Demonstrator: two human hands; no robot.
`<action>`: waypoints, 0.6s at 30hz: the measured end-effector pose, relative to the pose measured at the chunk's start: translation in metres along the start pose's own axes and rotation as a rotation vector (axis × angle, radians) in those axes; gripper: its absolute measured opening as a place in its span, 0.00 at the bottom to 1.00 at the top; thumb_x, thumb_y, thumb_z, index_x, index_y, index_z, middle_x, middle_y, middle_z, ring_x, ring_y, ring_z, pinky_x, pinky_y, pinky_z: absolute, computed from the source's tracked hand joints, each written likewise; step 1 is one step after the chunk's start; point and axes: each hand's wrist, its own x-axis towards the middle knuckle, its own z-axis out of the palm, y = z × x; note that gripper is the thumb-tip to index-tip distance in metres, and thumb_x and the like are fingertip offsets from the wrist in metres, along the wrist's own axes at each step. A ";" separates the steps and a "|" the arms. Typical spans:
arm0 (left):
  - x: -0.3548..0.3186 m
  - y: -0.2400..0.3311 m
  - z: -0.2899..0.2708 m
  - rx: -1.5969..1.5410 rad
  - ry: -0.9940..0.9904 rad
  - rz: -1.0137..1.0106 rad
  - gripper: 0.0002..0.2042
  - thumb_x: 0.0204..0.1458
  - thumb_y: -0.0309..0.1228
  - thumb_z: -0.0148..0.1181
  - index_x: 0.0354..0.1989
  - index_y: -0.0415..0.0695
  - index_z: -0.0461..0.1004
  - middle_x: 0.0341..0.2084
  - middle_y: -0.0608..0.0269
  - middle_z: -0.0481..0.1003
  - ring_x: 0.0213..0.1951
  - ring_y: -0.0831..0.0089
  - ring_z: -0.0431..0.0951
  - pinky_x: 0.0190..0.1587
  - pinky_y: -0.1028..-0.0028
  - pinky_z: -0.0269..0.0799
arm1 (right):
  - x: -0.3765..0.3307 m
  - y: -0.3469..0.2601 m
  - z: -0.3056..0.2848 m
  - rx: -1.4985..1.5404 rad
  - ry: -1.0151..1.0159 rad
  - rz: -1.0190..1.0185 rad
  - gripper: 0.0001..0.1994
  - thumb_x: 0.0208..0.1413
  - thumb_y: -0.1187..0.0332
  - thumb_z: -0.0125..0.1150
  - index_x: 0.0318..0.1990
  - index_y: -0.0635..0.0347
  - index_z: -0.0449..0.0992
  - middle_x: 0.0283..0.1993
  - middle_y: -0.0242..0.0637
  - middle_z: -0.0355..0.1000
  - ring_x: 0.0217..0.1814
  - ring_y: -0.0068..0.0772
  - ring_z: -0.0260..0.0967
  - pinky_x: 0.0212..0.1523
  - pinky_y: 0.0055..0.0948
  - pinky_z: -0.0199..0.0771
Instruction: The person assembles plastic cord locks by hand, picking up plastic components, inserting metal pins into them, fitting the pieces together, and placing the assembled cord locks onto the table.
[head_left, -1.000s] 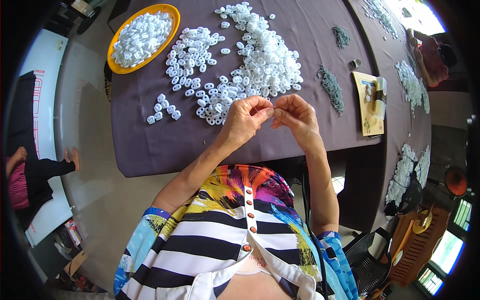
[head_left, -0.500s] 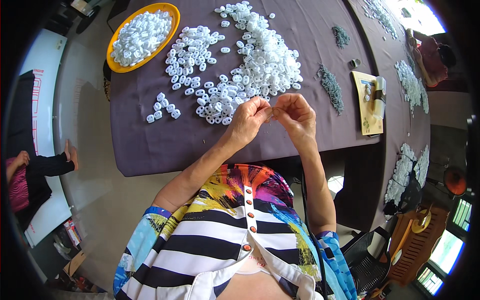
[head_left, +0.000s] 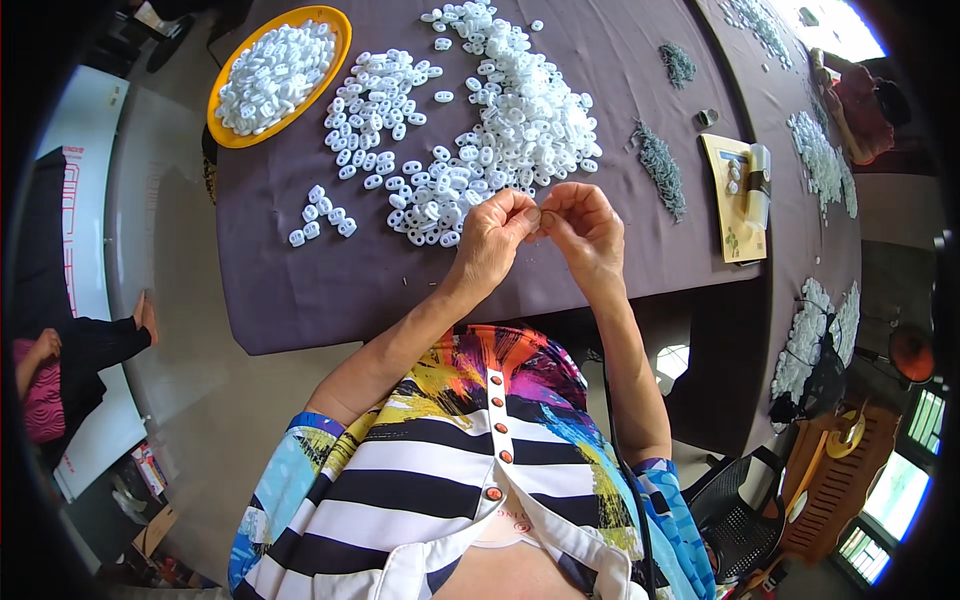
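Both hands meet above the table's near edge, thumbs and forefingers pinched tip to tip. My left hand (head_left: 492, 238) is closed, and so is my right hand (head_left: 588, 235); whatever small thing sits between their fingertips is too tiny and covered to name. Just beyond them spreads a big heap of white oval plastic pieces with two holes each (head_left: 535, 120). A looser cluster of the same pieces (head_left: 375, 100) lies to its left, with several more (head_left: 322, 215) set apart nearer me. Right of my hands is a pile of small grey-green pieces (head_left: 658, 170).
An orange tray (head_left: 213, 105) heaped with white pieces stands at the far left of the table (head_left: 300, 300). A second grey-green pile (head_left: 677, 65), a yellow pad (head_left: 722, 190) and a clear cylinder (head_left: 758, 205) lie rightward. Other people sit at both sides; a black chair (head_left: 735, 515) stands lower right.
The view has shifted slightly, so the things on the table appear a little further left. My hands keep their fingertips together, with only a slight shift of the fingers.
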 end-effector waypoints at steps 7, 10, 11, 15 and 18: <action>0.004 -0.011 -0.003 -0.030 -0.012 0.003 0.06 0.53 0.32 0.53 0.29 0.44 0.70 0.17 0.73 0.68 0.12 0.92 0.54 0.12 0.87 0.46 | 0.000 -0.006 0.005 0.123 0.083 0.010 0.12 0.45 0.83 0.57 0.38 0.64 0.66 0.32 0.34 0.70 0.34 0.20 0.69 0.38 0.19 0.71; 0.004 -0.013 -0.003 -0.049 -0.005 0.067 0.04 0.52 0.30 0.55 0.29 0.44 0.70 0.17 0.73 0.68 0.12 0.92 0.54 0.11 0.88 0.45 | -0.001 -0.004 0.002 0.231 0.132 0.083 0.12 0.45 0.83 0.58 0.38 0.64 0.67 0.32 0.36 0.72 0.34 0.22 0.70 0.38 0.21 0.71; 0.004 -0.014 -0.003 -0.043 -0.024 0.113 0.04 0.51 0.29 0.56 0.29 0.44 0.70 0.17 0.73 0.68 0.12 0.93 0.54 0.11 0.88 0.45 | -0.001 -0.003 0.002 0.275 0.159 0.118 0.12 0.45 0.82 0.58 0.38 0.64 0.67 0.32 0.36 0.72 0.34 0.23 0.70 0.38 0.21 0.72; 0.001 -0.009 -0.004 -0.090 0.005 0.056 0.01 0.50 0.23 0.55 0.28 0.40 0.70 0.19 0.72 0.70 0.23 0.87 0.67 0.27 0.85 0.65 | -0.004 -0.001 0.003 0.330 0.169 0.148 0.11 0.44 0.82 0.59 0.37 0.64 0.68 0.31 0.36 0.73 0.32 0.23 0.71 0.37 0.22 0.72; 0.000 -0.008 -0.008 -0.071 0.011 0.053 0.01 0.50 0.23 0.55 0.28 0.39 0.71 0.20 0.71 0.71 0.23 0.87 0.68 0.27 0.85 0.66 | -0.006 0.001 0.004 0.278 0.136 0.114 0.10 0.46 0.81 0.58 0.37 0.62 0.69 0.32 0.37 0.73 0.32 0.24 0.71 0.37 0.23 0.73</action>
